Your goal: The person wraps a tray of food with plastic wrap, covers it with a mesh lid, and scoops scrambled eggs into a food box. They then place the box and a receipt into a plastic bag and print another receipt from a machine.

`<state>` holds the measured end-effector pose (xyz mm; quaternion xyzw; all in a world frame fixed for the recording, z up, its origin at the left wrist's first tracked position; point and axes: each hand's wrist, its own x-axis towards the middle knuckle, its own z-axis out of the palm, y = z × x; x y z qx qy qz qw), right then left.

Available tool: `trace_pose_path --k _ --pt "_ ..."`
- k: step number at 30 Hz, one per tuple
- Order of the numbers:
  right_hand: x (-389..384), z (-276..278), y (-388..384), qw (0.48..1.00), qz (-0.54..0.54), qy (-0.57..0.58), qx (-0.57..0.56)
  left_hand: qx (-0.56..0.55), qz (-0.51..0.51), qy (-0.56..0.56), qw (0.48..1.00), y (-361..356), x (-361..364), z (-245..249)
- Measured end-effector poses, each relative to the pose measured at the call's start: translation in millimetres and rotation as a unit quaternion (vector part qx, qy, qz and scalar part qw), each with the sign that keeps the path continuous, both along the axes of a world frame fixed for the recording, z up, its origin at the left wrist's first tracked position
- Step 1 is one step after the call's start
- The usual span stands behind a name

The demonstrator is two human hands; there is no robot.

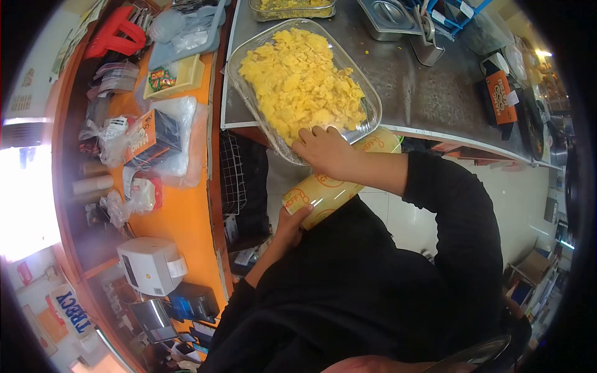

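Note:
A large roll of cling film (326,196) with a printed yellow core lies slanted across the front of my body. My left hand (290,225) is wrapped round its lower left end, thumb on top. My right hand (324,151) has its fingers bent and pressed together on the film at the near rim of a tray; the fingertips are partly hidden. The clear rectangular tray (367,87) is heaped with yellow scrambled-egg-like food (298,78). Shiny, wrinkled film shows along its sides. It stands at the corner of the metal counter, with the roll just below its near edge.
On the dark metal counter (429,93) are a second food tray (292,11), a lidded steel container (390,18) and an orange-black box (499,96). To the left, an orange counter (202,230) carries a white label printer (149,264), packets and bags. A wire basket (231,174) sits below.

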<state>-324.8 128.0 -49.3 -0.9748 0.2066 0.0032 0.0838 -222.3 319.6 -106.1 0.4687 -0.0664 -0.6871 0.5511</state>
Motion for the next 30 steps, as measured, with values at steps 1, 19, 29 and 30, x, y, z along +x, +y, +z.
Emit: trace_pose_path --k 1,19,29,30 --pt "1 -1 2 1.0 -0.016 0.007 -0.02 0.002 0.0 0.008 1.0 -1 0 0" --pt "-21 -49 -36 0.931 0.257 -0.211 -0.15 -0.023 0.019 0.016 0.999 23 2 -53" --pt "-25 -57 -37 0.908 0.279 -0.235 -0.206 -0.008 0.141 0.03 0.989 95 -2 -77" --pt "-24 -60 -36 0.906 0.281 -0.238 -0.207 0.002 0.168 0.033 0.985 104 -6 -72"
